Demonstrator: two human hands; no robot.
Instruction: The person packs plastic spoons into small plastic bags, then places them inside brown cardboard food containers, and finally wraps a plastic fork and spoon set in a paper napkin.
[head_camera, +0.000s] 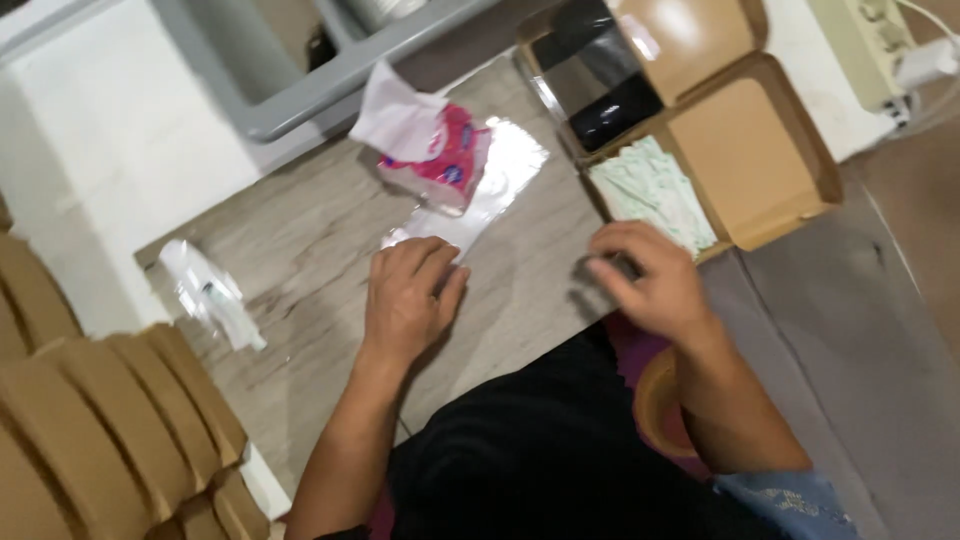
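Fingers, left hand (408, 300): bent and laid palm-down, tips pressing the near end of a clear glossy plastic sleeve (480, 195); nothing is gripped.
Fingers, right hand (650, 280): curled inward, thumb and forefinger close together at the near corner of the open brown cardboard box (770, 160); whether they pinch anything cannot be told.
Sleeve position: flat on the table, just ahead of the left fingertips and touching them.
Sleeve long axis: runs away from the person, slanting up and to the right.
Nearer hand: the left hand is on the sleeve; the right hand lies apart from it, to the right.
Item on sleeve: a pink and white soft tissue pack (440, 150) rests at the far end, one white tissue standing out of it.
Box contents: a stack of pale green flat packets (650, 190) in the near compartment, just beyond the right fingers; a dark item behind it.
Surface: grey wood-grain table top (300, 250), flat and matt.
Left edge: a crumpled clear plastic wrapper (210, 290); a row of folded brown cardboard blanks (100, 430) stands near it.
Room: a grey tray edge (330, 80) lies beyond the table; a pale power strip (870, 45) sits at the far right.
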